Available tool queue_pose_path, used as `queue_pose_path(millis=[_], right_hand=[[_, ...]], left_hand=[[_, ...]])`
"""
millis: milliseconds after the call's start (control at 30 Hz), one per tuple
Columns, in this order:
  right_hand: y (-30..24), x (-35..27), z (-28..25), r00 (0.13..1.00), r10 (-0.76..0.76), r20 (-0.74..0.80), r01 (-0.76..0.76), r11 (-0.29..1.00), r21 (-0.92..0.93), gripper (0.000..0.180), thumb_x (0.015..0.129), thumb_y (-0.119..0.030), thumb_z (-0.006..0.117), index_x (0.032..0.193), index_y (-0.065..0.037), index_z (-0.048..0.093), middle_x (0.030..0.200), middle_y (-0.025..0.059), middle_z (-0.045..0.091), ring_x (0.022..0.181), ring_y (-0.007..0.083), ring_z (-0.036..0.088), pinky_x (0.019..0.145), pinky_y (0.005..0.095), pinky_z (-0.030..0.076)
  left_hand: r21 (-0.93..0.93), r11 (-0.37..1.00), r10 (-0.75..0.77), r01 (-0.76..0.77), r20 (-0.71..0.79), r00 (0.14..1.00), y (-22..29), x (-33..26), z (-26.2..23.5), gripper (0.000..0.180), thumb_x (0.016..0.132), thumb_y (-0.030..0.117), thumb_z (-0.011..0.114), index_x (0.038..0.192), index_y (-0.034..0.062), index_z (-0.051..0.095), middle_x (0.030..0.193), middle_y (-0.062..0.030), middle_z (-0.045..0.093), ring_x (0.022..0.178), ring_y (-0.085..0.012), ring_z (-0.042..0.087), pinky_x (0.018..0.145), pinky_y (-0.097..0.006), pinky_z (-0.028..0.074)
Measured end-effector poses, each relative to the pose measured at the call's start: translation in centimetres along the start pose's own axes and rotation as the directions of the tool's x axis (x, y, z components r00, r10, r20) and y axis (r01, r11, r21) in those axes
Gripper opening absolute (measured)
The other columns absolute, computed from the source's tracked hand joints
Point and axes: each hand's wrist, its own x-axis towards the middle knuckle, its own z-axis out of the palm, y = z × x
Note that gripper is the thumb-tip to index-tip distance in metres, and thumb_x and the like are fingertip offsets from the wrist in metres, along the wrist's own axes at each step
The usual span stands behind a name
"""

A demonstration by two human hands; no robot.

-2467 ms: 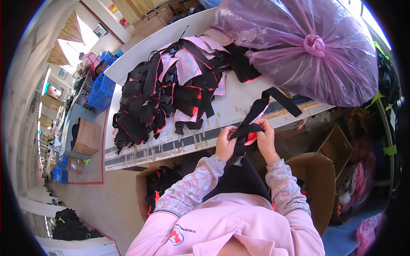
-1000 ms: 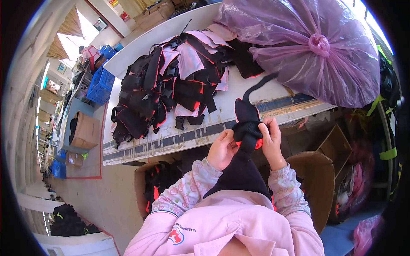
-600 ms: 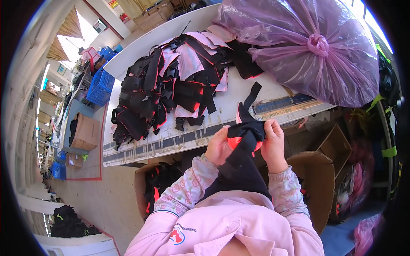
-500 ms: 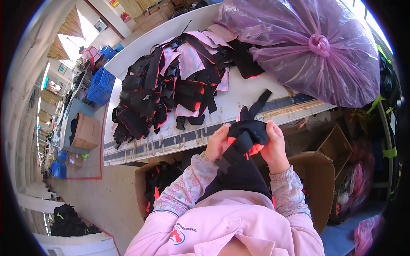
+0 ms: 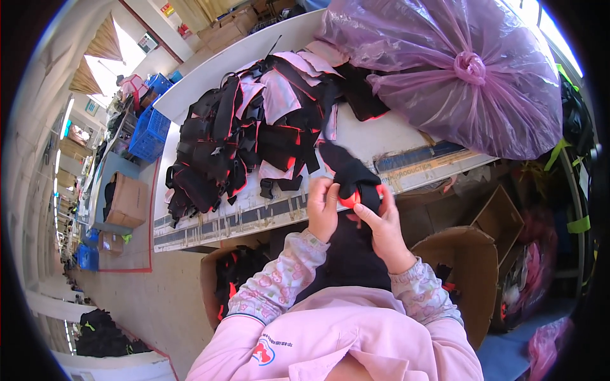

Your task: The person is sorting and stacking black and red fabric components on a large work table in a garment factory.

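A black fabric strap piece with bright orange-red parts (image 5: pixel 349 168) is held up in front of me at the table's near edge. My left hand (image 5: pixel 322 209) pinches its left side. My right hand (image 5: pixel 385 230) grips its right side, thumb pressed on the front and fingers partly hidden behind. The upper end of the piece reaches over the table toward a heap of similar black pieces (image 5: pixel 213 152), which have orange-red edges, pale pink panels and black buckles.
The white table (image 5: pixel 216 233) has a worn front edge. A large knotted purple plastic bag (image 5: pixel 432 82) rests on it at the right. Open cardboard boxes (image 5: pixel 473 254) stand below, one on each side of me. Blue crates (image 5: pixel 149 133) and another carton (image 5: pixel 127 200) are at the left.
The piece has turned and moved up and left, its upper end now over the table. My right hand has shifted left and lower, its thumb now across the front.
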Motion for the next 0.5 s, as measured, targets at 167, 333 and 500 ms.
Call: queue_pose_path(millis=[167, 333, 500], right_hand=[[-0.2, 0.5, -0.7, 0.826, -0.518, 0.223, 0.537, 0.603, -0.591, 0.074, 0.079, -0.002, 0.067, 0.14, -0.002, 0.026, 0.11, 0.0196, 0.06, 0.098, 0.0282, 0.063, 0.081, 0.0352, 0.05], [-0.5, -0.4, -0.5, 0.817, -0.448, 0.364, 0.563, 0.483, -0.67, 0.072, 0.075, -0.002, 0.068, 0.137, -0.002, 0.032, 0.098, 0.0257, 0.062, 0.09, 0.0397, 0.063, 0.074, 0.0393, 0.051], [-1.3, -0.4, -0.8, 0.811, -0.395, 0.432, 0.577, 0.419, -0.701, 0.071, 0.075, -0.004, 0.069, 0.136, -0.003, 0.034, 0.089, 0.0247, 0.062, 0.076, 0.0409, 0.063, 0.064, 0.042, 0.051]], left_hand=[[0.134, 0.962, 0.227, -0.238, 0.094, 0.969, 3.4, 3.0, -1.6, 0.021, 0.087, 0.008, 0.059, 0.107, 0.0011, 0.056, 0.087, -0.0095, 0.055, 0.087, -0.0213, 0.056, 0.085, -0.03, 0.043], [-0.102, 0.966, -0.156, 0.238, 0.502, 0.851, 1.3, 3.3, -1.8, 0.021, 0.096, 0.023, 0.051, 0.092, 0.0021, 0.054, 0.077, 0.0003, 0.05, 0.074, -0.0063, 0.047, 0.068, -0.022, 0.039], [-0.482, 0.675, -0.275, 0.559, 0.539, 0.796, 0.8, 2.8, -1.2, 0.02, 0.095, 0.024, 0.053, 0.083, 0.0085, 0.05, 0.077, 0.0059, 0.048, 0.07, -0.0019, 0.043, 0.063, -0.019, 0.036]])
